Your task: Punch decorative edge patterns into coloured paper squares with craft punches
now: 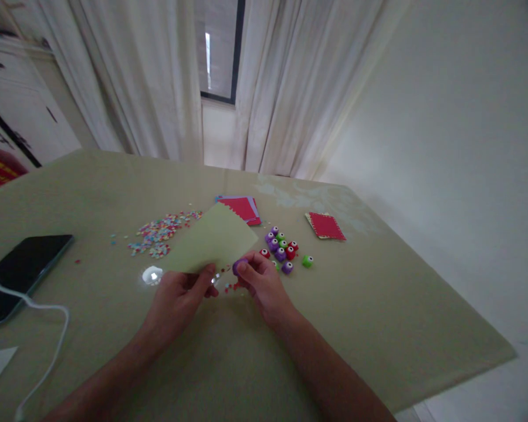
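Note:
My left hand is closed on the near edge of a pale yellow-green sheet of paper, which is tilted up off the table. Between the thumb and fingers of my right hand is a small purple paper punch, beside the sheet's lower right edge. Whether the punch touches the paper I cannot tell. A few tiny red paper cut-outs lie under and between the hands. Just beyond my right hand stands a cluster of purple, green and red punches with eye-like tops.
Colourful paper confetti is spread left of the sheet. Red and lilac papers lie behind it, and a stack of red-topped squares at the right. A dark tablet with a white cable lies at the left. A wall borders the table's right side.

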`<state>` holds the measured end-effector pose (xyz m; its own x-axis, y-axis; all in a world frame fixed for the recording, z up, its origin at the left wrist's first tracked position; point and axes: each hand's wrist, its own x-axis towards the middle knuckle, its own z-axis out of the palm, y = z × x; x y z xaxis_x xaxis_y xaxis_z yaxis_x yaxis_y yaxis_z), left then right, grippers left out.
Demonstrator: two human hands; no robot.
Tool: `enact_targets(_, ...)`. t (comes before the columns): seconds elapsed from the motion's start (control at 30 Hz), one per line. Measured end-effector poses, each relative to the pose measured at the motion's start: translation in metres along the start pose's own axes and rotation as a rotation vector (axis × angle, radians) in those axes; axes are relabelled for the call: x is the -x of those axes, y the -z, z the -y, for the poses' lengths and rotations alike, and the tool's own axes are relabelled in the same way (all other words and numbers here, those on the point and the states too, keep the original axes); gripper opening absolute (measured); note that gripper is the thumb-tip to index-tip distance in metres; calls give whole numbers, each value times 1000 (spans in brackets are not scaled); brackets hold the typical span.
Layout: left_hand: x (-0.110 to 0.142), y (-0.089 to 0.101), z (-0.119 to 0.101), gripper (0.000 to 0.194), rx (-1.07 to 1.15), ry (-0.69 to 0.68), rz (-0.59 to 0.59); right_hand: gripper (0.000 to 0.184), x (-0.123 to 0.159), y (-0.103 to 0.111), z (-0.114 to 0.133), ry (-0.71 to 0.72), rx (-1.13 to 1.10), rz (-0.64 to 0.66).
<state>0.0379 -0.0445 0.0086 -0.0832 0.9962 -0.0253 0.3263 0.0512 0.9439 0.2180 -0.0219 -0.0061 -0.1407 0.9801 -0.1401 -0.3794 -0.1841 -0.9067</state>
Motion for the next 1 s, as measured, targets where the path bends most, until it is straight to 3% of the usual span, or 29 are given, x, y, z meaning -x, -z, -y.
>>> enact_targets(0.47, 4, -6, 15, 56, -178, 23, 118, 52, 1, -3, 3, -32, -72, -129)
enact_targets(0.6, 4, -7, 15, 54, -155, 44, 114, 53, 0, -3, 2, -17, -122, -131)
enact_targets(0.77, 4, -8, 10, 46, -108, 11, 111, 51, -2, 0, 1, 10, -20, -90)
enact_targets(1.0, 3, -7, 8, 36, -32, -13, 158, 56, -2, 2, 0, -50, -37, -106)
